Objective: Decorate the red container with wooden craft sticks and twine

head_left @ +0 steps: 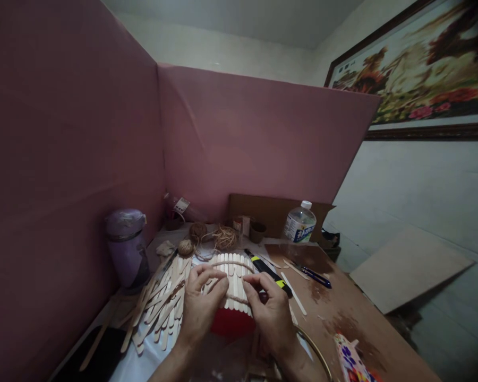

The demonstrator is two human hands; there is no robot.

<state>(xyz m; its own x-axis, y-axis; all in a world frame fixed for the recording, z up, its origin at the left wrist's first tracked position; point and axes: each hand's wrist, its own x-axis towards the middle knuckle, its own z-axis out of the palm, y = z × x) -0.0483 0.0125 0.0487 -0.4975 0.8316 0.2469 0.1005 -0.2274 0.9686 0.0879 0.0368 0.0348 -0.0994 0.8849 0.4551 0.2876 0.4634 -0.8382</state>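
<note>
A row of pale craft sticks (236,286) stands side by side around a red object (233,322), with brown cord across them near the top and lower down. My left hand (203,300) is at the left of the sticks, thumb and index finger pinched together; what they hold is too small to name. My right hand (273,307) touches the right side of the sticks, its fingers curled and closed; whether anything small is between them is hidden. A short rounded piece of stick shows between the hands.
Loose craft sticks (163,307) lie at the left near a purple flask (127,249). Twine (225,237) sits behind. A black and yellow cutter (269,270), a blue knife (316,276) and a clear bottle (300,223) are at the right.
</note>
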